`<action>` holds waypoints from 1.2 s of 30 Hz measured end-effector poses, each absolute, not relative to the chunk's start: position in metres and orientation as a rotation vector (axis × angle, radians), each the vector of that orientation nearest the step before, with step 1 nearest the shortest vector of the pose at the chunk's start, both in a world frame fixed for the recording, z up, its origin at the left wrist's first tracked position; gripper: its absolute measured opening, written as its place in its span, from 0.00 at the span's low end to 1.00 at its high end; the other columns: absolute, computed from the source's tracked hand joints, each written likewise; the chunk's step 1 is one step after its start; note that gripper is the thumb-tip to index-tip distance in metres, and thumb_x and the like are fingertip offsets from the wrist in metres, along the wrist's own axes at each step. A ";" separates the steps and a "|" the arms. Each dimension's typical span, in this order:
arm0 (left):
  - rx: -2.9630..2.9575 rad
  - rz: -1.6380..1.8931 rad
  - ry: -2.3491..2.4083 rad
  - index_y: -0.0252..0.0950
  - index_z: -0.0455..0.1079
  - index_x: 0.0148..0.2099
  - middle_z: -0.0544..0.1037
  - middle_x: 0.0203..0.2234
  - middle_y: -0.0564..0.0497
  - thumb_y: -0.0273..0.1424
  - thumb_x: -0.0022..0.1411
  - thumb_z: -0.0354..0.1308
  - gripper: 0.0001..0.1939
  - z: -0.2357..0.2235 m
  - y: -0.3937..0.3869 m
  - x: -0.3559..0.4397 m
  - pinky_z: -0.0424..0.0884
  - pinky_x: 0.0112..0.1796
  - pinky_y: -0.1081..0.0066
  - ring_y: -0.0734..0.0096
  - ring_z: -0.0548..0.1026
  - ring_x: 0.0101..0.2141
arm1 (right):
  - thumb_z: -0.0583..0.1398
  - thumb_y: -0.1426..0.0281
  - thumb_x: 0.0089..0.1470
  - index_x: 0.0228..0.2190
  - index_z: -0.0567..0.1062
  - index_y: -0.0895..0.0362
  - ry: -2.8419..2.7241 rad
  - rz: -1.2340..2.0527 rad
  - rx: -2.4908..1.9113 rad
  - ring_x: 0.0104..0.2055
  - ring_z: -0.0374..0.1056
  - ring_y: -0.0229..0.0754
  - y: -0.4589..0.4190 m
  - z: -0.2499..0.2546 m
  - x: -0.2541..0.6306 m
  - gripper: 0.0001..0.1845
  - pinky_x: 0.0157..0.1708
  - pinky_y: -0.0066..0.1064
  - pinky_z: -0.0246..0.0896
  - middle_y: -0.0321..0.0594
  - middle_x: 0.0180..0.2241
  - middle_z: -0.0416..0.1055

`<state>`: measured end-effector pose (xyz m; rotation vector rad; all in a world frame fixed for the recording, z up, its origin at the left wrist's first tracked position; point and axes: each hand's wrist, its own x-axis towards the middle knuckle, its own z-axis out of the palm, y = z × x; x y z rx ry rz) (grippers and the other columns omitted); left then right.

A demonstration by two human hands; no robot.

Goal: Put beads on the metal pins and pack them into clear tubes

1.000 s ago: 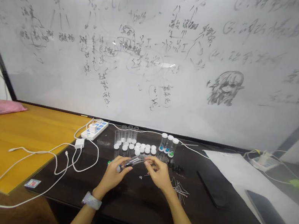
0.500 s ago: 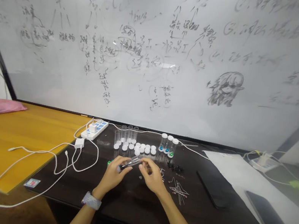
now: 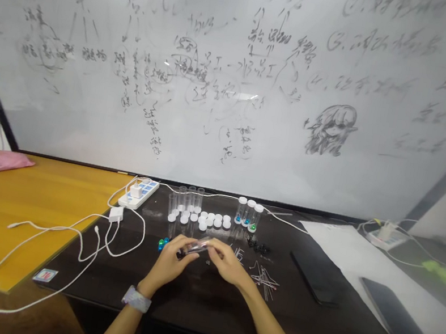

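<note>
Apparently, 3 capped tubes (image 3: 248,214) are ready; the left hand (image 3: 168,258) and right hand (image 3: 228,264) pinch 1 clear tube (image 3: 197,247) between fingers (image 3: 218,246); other tubes (image 3: 173,205) seem unfilled.

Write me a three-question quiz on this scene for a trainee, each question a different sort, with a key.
1. True or false: the left hand holds the clear tube upright.

2. In the rightmost standing tube, what colour shows at the bottom?
A) red
B) green
C) yellow

3. Fill in the blank: the wristband is worn on the ____ wrist.

Key:
1. False; it is tilted.
2. B
3. left
</note>
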<state>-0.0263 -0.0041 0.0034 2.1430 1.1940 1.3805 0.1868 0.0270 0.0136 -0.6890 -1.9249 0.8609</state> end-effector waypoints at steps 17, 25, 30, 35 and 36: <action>2.234 1.366 1.320 0.43 0.71 0.54 0.77 0.41 0.49 0.34 0.64 0.60 0.16 -0.002 -0.002 -0.026 0.71 0.43 0.64 0.63 0.76 0.39 | 0.54 0.77 0.60 0.31 0.68 0.55 -2.389 0.247 -0.998 0.37 0.63 0.44 0.040 -0.004 0.224 0.08 0.40 0.35 0.59 0.41 0.34 0.68; 2.263 1.265 1.312 0.45 0.70 0.55 0.75 0.41 0.49 0.38 0.65 0.59 0.16 -0.006 -0.004 -0.025 0.72 0.45 0.63 0.61 0.76 0.42 | 0.53 0.63 0.65 0.33 0.70 0.54 -1.888 0.572 -0.917 0.32 0.67 0.41 0.044 -0.003 0.219 0.11 0.35 0.30 0.60 0.36 0.29 0.70; 2.263 1.235 1.310 0.45 0.70 0.55 0.75 0.40 0.50 0.37 0.65 0.60 0.17 -0.005 -0.004 -0.025 0.72 0.44 0.65 0.63 0.75 0.41 | 0.59 0.58 0.60 0.34 0.74 0.55 -1.726 0.684 -0.927 0.31 0.71 0.43 0.045 -0.005 0.216 0.13 0.32 0.30 0.64 0.39 0.29 0.74; 2.269 1.185 1.246 0.44 0.70 0.55 0.74 0.38 0.50 0.37 0.64 0.60 0.17 -0.003 -0.006 -0.024 0.72 0.42 0.66 0.65 0.75 0.36 | 0.65 0.59 0.53 0.32 0.76 0.55 -1.660 0.713 -0.942 0.31 0.73 0.44 0.043 -0.004 0.203 0.12 0.34 0.32 0.68 0.38 0.27 0.77; 2.261 1.188 1.240 0.44 0.71 0.55 0.74 0.37 0.50 0.37 0.64 0.60 0.17 -0.002 -0.006 -0.024 0.71 0.41 0.66 0.65 0.75 0.36 | 0.66 0.59 0.52 0.31 0.77 0.56 -1.628 0.741 -0.930 0.30 0.74 0.44 0.042 -0.004 0.200 0.13 0.33 0.32 0.68 0.39 0.27 0.77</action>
